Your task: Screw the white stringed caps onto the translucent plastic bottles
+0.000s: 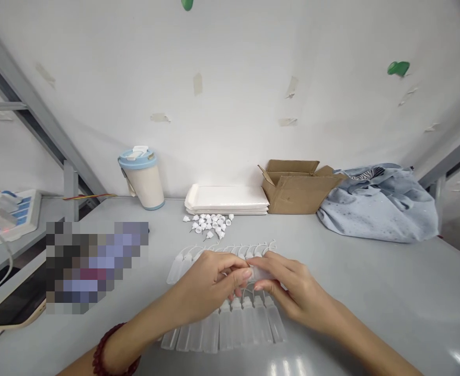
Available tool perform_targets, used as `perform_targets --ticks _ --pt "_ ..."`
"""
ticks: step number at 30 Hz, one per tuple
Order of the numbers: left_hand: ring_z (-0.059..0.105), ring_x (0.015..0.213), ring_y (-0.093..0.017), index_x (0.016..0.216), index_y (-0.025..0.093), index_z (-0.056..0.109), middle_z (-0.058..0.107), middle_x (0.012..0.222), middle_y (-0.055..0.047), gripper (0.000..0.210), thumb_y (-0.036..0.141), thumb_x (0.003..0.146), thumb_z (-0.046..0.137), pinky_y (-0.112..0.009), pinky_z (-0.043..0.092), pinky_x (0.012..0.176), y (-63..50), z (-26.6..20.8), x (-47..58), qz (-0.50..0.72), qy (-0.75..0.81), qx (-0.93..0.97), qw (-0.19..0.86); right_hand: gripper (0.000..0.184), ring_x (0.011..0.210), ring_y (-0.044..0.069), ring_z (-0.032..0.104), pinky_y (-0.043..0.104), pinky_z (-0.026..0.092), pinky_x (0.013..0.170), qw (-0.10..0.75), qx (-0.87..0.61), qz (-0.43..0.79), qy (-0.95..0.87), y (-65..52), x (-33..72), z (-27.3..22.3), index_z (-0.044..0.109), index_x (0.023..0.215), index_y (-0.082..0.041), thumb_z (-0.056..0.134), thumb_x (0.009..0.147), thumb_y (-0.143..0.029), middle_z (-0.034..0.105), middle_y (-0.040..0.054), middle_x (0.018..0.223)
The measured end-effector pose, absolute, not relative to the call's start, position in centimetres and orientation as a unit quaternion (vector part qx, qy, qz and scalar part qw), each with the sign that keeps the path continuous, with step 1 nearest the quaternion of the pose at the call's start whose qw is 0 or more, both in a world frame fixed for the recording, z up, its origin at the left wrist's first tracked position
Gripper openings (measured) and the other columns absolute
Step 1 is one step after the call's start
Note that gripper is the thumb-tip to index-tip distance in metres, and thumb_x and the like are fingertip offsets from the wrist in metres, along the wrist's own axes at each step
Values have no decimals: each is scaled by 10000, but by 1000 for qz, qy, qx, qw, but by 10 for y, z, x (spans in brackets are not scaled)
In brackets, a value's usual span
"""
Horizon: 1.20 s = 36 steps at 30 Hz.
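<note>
My right hand (292,287) is closed around a small translucent plastic squeeze bottle (260,273), which it holds on its side above the table. My left hand (214,284) pinches at the bottle's neck end, its fingers covering whatever is there. Under and in front of my hands lies a row of similar bottles (238,326), side by side, with thin cap straps at their necks. A second row (180,266) lies behind, partly hidden by my hands. Farther back is a loose pile of white needle-tip caps (213,224).
At the back stand a blue-lidded cup (146,180), a stack of white padded envelopes (228,199), an open cardboard box (306,193) and a bluish cloth bundle (379,206). A phone (18,297), a blurred-out patch and a power strip (26,216) are at left.
</note>
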<state>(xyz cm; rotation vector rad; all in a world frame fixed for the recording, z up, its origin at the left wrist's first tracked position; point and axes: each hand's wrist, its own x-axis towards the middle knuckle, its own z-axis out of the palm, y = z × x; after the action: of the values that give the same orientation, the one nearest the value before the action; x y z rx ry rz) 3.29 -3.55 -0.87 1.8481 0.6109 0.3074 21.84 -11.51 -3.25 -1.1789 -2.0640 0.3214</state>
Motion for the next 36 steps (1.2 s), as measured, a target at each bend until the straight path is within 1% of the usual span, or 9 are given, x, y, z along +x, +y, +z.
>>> perform_targets --ticks 5,10,12,15,19,25,28,31,36 --pt "496 503 -102 735 164 559 536 578 19 331 371 923 382 -205 402 477 -39 -12 32 104 254 765 582 147 615 122 546 226 430 558 394 -483 166 -764 -119 215 -30 529 1027 -187 468 922 -269 605 11 753" --pt "474 599 -130 758 162 553 538 671 -18 296 237 937 329 -251 373 571 -45 -24 35 221 207 900 312 188 512 94 481 194 361 457 412 -526 274 -691 -117 210 -29 578 922 -190 461 920 -337 552 -38 606" --pt "481 621 -137 816 160 557 553 732 -32 270 233 939 328 -251 371 569 -39 -26 35 221 193 920 259 215 515 95 484 195 365 452 416 -534 290 -676 -113 211 -31 588 899 -181 463 914 -355 553 -31 610" --pt "538 704 -151 874 166 577 590 801 -38 245 274 942 368 -255 410 641 -16 -25 31 210 220 922 238 231 561 114 524 205 389 465 426 -568 236 -663 -103 221 -34 589 939 -174 461 910 -365 604 4 694" --pt "563 841 -227 946 136 610 613 927 -101 221 217 903 409 -336 433 738 23 -30 20 190 340 910 142 266 624 142 553 248 435 549 438 -636 67 -632 -86 256 -44 548 1040 -171 414 919 -365 638 59 865" --pt "561 942 -254 978 153 668 651 941 -110 269 170 878 419 -359 429 819 43 -49 16 156 323 924 134 200 446 134 446 268 382 477 372 -727 -14 -577 -62 304 -67 433 984 -147 406 880 -316 553 12 675" --pt "566 915 -236 953 172 686 659 926 -93 279 171 883 416 -340 429 810 42 -52 18 153 312 927 141 101 547 161 508 283 414 551 357 -712 -17 -604 -55 311 -76 441 913 -173 377 870 -238 573 31 709" --pt "569 903 -223 959 176 689 653 928 -85 279 186 886 420 -327 431 811 41 -53 20 149 312 927 141 116 766 194 570 313 446 689 342 -686 -19 -642 -50 313 -81 473 868 -185 360 849 -165 619 75 849" --pt "541 934 -235 961 173 692 632 944 -93 295 203 894 406 -349 434 832 42 -55 20 149 324 923 143 184 984 252 532 401 415 839 331 -668 -50 -664 -50 316 -83 548 890 -185 379 832 -143 596 122 1034"
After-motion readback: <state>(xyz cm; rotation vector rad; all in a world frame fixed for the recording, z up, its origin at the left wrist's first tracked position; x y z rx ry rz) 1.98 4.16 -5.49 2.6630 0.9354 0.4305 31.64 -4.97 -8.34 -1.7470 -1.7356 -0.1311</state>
